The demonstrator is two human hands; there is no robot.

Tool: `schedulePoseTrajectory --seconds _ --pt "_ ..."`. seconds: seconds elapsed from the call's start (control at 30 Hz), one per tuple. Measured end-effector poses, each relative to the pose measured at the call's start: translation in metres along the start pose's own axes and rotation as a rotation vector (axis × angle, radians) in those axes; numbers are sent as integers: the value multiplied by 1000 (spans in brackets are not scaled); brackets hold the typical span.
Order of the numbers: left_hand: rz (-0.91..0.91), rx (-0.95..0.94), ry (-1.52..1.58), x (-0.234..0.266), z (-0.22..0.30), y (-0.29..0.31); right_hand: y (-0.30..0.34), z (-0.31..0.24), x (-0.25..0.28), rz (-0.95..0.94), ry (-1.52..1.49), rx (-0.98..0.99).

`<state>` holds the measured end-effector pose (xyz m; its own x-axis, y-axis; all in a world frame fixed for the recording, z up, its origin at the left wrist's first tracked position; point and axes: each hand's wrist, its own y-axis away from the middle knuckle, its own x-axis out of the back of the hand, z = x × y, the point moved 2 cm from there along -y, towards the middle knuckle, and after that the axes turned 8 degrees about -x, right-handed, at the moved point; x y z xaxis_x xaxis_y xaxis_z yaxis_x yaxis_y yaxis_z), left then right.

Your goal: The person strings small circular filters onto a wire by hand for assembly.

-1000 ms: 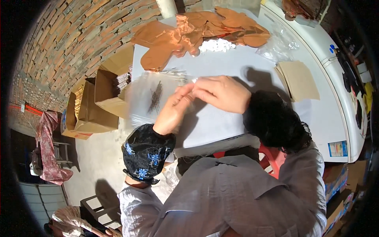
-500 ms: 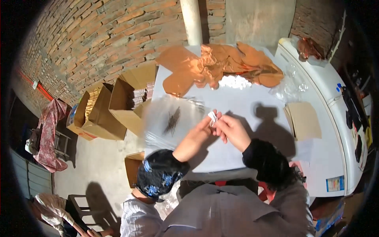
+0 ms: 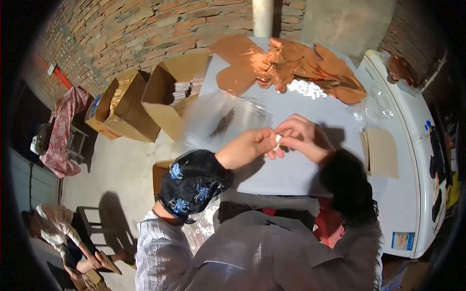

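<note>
Above the pale table (image 3: 281, 177), my left hand (image 3: 247, 146) and my right hand (image 3: 307, 139) meet fingertip to fingertip. Between them is a small white looped piece (image 3: 278, 139), perhaps cord; its exact kind is too small to make out. Both hands pinch it, my left thumb and fingers on one side, my right on the other. Beyond my hands lies a heap of small white pieces (image 3: 307, 88) beside shiny orange-brown sheets (image 3: 247, 58). To the left of my left hand, thin dark sticks or wires (image 3: 223, 122) rest on flat clear plastic bags (image 3: 201, 114).
Right of my hands lie brown card sheets (image 3: 383, 154) and crumpled clear plastic (image 3: 371, 110). A white appliance (image 3: 412, 123) borders the table's right side. Open cardboard boxes (image 3: 167, 116) with stacked contents stand at the left. Another person (image 3: 63, 228) sits at the lower left.
The view has shifted, with the table sitting higher and further right. My right fingers have spread and lifted around the white piece, which shows less of its loops than before.
</note>
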<state>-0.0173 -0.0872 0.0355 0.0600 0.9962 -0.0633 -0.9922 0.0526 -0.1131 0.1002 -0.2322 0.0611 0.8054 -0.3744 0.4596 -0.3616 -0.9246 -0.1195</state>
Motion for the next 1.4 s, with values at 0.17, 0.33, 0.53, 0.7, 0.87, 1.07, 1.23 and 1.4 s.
schedulePoseTrajectory --seconds 0.17,0.33,0.53,0.7,0.87,1.07,1.23,1.4 --pt "-103 109 211 -5 2 13 13 -5 2 -183 -163 -75" --pt "-183 205 348 -8 -24 18 19 -2 -6 -230 -4 -47" --pt "-220 248 391 -8 -21 29 23 -5 -22 -268 71 -71" --pt "-94 121 484 1 -19 15 26 12 -43 -163 347 166" --pt "105 65 622 8 2 19 38 12 -31 -39 -64 -147" --pt "135 57 709 3 -7 7 35 9 -29 15 -363 -117" --pt "128 57 737 0 -13 10 23 6 -31 160 -180 -3" --pt "250 110 764 -3 -7 19 17 -3 -36 293 161 224"
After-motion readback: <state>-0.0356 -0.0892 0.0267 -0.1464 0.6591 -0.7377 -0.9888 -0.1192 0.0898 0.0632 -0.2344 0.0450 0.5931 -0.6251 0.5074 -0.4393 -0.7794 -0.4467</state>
